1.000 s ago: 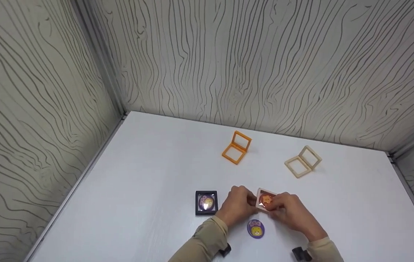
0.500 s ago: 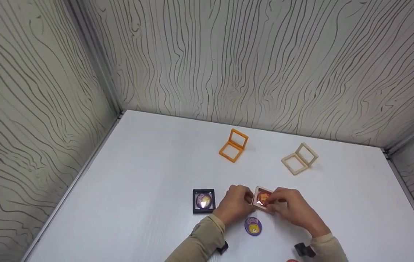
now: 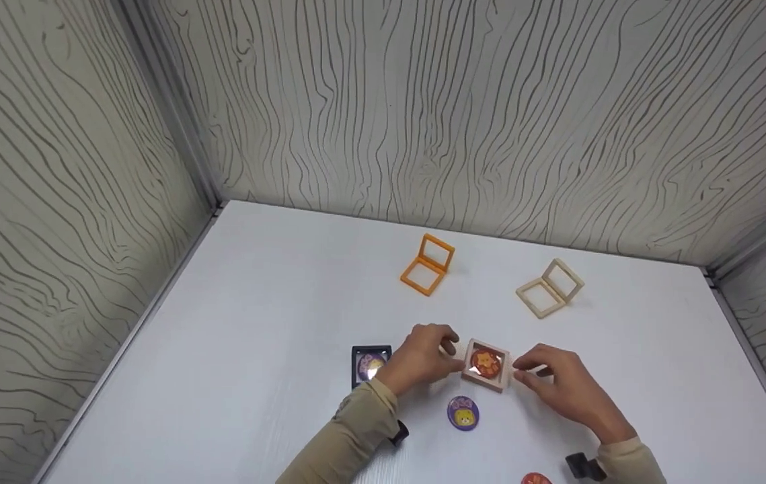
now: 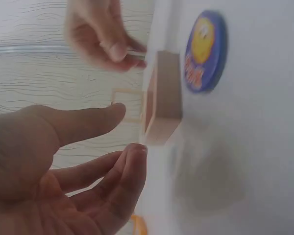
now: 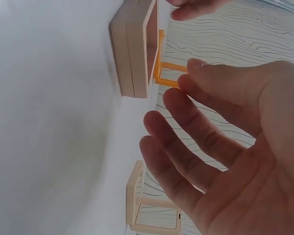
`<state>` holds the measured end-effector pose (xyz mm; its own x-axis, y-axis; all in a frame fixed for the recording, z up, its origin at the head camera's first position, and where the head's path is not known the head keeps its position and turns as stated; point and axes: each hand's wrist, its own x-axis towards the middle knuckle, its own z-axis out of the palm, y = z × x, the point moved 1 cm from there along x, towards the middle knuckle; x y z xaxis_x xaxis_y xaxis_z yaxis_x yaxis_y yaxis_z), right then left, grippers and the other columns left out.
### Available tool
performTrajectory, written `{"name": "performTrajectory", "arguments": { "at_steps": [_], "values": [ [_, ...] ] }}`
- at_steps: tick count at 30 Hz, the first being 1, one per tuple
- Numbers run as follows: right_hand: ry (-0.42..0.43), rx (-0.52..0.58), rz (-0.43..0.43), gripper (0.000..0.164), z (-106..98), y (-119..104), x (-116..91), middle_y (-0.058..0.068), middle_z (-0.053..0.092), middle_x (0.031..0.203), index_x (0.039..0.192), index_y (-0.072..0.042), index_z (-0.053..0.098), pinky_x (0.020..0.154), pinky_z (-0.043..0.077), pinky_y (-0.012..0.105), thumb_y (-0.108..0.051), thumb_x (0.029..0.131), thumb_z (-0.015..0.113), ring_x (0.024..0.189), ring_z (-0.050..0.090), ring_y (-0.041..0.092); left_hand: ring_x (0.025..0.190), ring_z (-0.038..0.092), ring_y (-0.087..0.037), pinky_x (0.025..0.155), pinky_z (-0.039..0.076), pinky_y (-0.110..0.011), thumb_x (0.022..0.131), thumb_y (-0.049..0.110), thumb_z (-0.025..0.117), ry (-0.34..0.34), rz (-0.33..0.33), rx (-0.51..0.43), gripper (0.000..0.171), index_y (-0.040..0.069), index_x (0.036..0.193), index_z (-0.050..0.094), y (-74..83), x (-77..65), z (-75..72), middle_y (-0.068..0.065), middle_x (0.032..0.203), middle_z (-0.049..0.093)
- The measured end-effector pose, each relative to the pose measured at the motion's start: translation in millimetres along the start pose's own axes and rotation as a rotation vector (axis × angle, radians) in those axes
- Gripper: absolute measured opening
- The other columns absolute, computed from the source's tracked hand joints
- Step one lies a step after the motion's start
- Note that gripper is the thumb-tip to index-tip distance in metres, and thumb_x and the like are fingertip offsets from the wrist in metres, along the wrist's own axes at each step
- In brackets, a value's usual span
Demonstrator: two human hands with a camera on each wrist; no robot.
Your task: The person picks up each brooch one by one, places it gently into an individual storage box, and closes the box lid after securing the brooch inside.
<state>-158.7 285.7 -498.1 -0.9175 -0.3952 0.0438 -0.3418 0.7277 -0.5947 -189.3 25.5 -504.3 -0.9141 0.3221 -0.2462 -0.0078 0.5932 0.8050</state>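
A pale pink square display frame (image 3: 485, 385) lies closed on the table between my hands, a red button badge (image 3: 485, 363) with an orange star-like figure showing through its window. To its left is my left hand (image 3: 423, 357), holding nothing; in the left wrist view its thumb and fingers (image 4: 132, 171) are relaxed and spread beside the frame. On the other side my right hand (image 3: 565, 386) is also off the frame, its fingers (image 5: 179, 152) loosely bent with nothing between them. Just nearer than the frame lies a purple badge (image 3: 463, 413) with a yellow bear.
A black frame (image 3: 357, 371) with a purple badge inside is partly covered by my left hand. Farther back stand an opened orange frame (image 3: 438, 271) and an opened beige frame (image 3: 563, 302). Another red badge (image 3: 536, 478) shows at the bottom edge. Patterned walls enclose the table.
Both hands have let go of the pink frame and drawn apart, the left one leftward and the right one rightward. The red badge at the bottom edge has come into view.
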Motion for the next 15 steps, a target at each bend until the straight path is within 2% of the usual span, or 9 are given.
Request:
{"name": "performTrajectory", "arguments": {
  "at_steps": [5,10,15],
  "values": [
    [-0.087,0.022,0.034,0.012,4,-5,-16,-0.012,0.066,0.096,0.103,-0.017,0.073,0.074,0.056,0.026,-0.025,0.093,0.072,0.089,0.065,0.007,0.086,0.063,-0.009,0.071,0.054,-0.027,0.088,0.025,0.078,0.058,0.043,0.036,0.039,0.012,0.123,0.067,-3.7,12.5,-31.4,0.001,0.104,0.068],
    [-0.204,0.063,0.124,0.017,10,-7,-35,-0.011,0.065,0.096,0.106,-0.018,0.071,0.074,0.054,0.022,-0.031,0.094,0.07,0.088,0.062,0.003,0.087,0.065,-0.01,0.069,0.055,-0.027,0.09,0.024,0.076,0.123,0.097,0.002,0.037,0.01,0.123,0.066,-6.6,31.9,-55.0,-0.001,0.106,0.069],
    [-0.305,0.125,0.125,0.025,18,-12,-48,-0.008,0.065,0.099,0.11,-0.017,0.07,0.074,0.054,0.022,-0.036,0.093,0.071,0.088,0.061,0.002,0.092,0.066,-0.012,0.073,0.056,-0.027,0.09,0.022,0.076,0.172,0.1,-0.029,0.037,0.008,0.123,0.065,-16.7,53.5,-76.0,-0.003,0.108,0.068]
  ]
}}
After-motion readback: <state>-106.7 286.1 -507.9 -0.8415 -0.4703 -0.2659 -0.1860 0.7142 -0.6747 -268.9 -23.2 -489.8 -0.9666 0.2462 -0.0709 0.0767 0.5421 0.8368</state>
